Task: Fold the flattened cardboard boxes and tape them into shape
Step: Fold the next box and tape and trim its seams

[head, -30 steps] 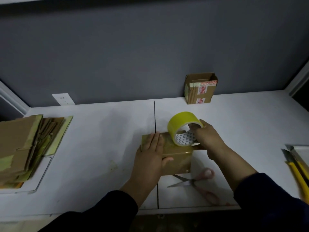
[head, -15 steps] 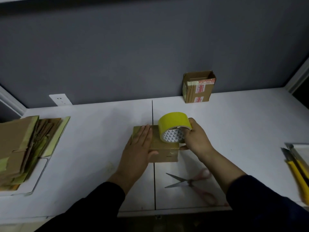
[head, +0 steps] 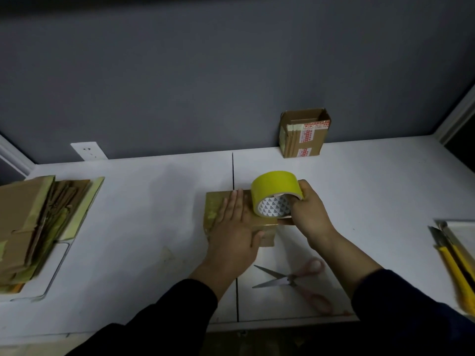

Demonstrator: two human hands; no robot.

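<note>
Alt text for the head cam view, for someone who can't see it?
A person's left hand presses flat on a cardboard box on a white table while the right hand holds a yellow tape roll against the box's top. Open scissors lie nearer the person, flattened cardboard is stacked at left, and an open box stands by the wall.

Tape roll (head: 273, 187) on box (head: 216, 209) (scissors (head: 290, 280) nearer)

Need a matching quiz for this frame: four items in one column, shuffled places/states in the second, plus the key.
1 tape roll
2 scissors
3 open cardboard box
4 flattened cardboard stack

A against the wall
B at the left edge of the table
C held in the right hand
D blades open, near the front edge

Pairs: 1-C, 2-D, 3-A, 4-B
</note>
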